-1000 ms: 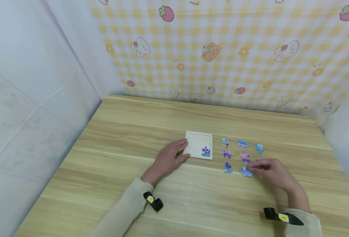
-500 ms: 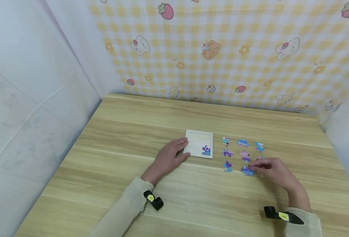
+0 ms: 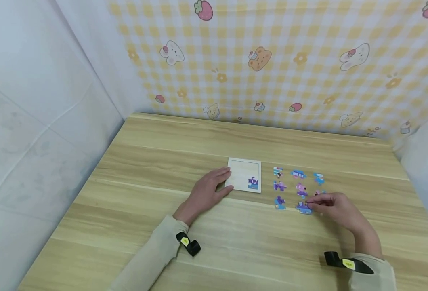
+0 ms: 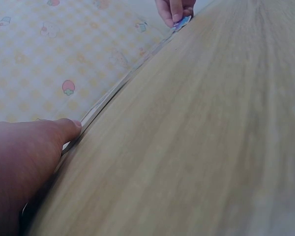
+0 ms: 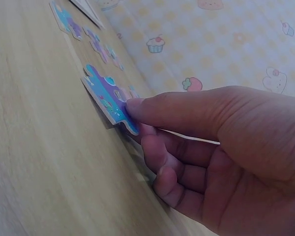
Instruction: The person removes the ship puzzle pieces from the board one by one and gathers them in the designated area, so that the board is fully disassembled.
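Observation:
My left hand point(image 3: 208, 190) lies with its fingertips and thumb on the left edge of a white square puzzle tray point(image 3: 241, 188). One purple and blue jigsaw piece point(image 3: 252, 182) sits in the tray's lower right corner. My right hand point(image 3: 339, 208) pinches a blue and purple jigsaw piece point(image 5: 104, 97) at its right side, thumb on top. In the right wrist view that piece is tilted, with a shadow under its near edge. Just beyond it lies a pink and purple piece point(image 3: 301, 188). The right hand partly hides another pink piece point(image 3: 318, 193).
Other loose jigsaw pieces lie in rough rows right of the tray, among them a blue train-like piece point(image 3: 298, 174), a purple piece point(image 3: 279, 186) and a blue piece point(image 3: 319, 178). A checked curtain point(image 3: 236, 72) hangs behind the wooden table point(image 3: 243, 238).
The head view has tilted slightly, so the table appears a little higher. Both hands keep nearly the same places, the right one still pinching its jigsaw piece.

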Demonstrator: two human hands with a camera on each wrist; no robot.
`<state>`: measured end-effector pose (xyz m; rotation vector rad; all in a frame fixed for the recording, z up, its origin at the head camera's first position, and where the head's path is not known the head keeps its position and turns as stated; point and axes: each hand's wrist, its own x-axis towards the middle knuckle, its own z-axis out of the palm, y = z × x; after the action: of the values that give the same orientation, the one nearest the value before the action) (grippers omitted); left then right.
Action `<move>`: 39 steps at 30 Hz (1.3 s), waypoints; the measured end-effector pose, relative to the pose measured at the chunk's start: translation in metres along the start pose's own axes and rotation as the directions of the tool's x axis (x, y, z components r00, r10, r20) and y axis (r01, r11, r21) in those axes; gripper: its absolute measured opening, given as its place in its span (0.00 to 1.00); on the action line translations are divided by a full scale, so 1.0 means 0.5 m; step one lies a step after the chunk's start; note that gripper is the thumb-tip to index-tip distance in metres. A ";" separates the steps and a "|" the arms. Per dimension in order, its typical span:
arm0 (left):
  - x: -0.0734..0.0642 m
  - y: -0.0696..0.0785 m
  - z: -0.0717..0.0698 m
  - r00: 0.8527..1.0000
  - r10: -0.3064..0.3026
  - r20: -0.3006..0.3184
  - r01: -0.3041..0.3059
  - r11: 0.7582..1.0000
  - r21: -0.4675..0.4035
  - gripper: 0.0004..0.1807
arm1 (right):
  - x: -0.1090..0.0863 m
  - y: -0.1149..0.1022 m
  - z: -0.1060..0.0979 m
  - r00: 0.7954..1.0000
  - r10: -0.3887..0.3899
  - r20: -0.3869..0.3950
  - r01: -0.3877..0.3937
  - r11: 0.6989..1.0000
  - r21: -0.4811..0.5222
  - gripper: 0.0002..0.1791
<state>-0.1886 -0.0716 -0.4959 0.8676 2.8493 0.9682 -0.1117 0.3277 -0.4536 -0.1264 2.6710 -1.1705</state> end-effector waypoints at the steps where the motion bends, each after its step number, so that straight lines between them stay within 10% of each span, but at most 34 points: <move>1: 0.000 0.001 -0.001 1.000 0.000 0.000 0.000 1.000 -0.001 0.31 | 0.000 0.001 0.000 1.000 0.003 -0.002 -0.003 1.000 -0.001 0.10; 24: 0.001 0.002 -0.002 1.000 -0.012 0.005 0.012 1.000 0.006 0.31 | -0.009 -0.008 -0.014 1.000 -0.003 0.005 0.003 0.999 0.042 0.11; 39: -0.001 0.006 -0.002 1.000 -0.014 0.006 0.014 1.000 -0.005 0.31 | 0.069 -0.131 0.034 0.990 -0.141 -0.026 0.142 0.988 0.059 0.15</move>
<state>-0.1867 -0.0708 -0.4935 0.8467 2.8436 0.9688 -0.1420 0.2655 -0.4226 -0.2992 2.6794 -1.3008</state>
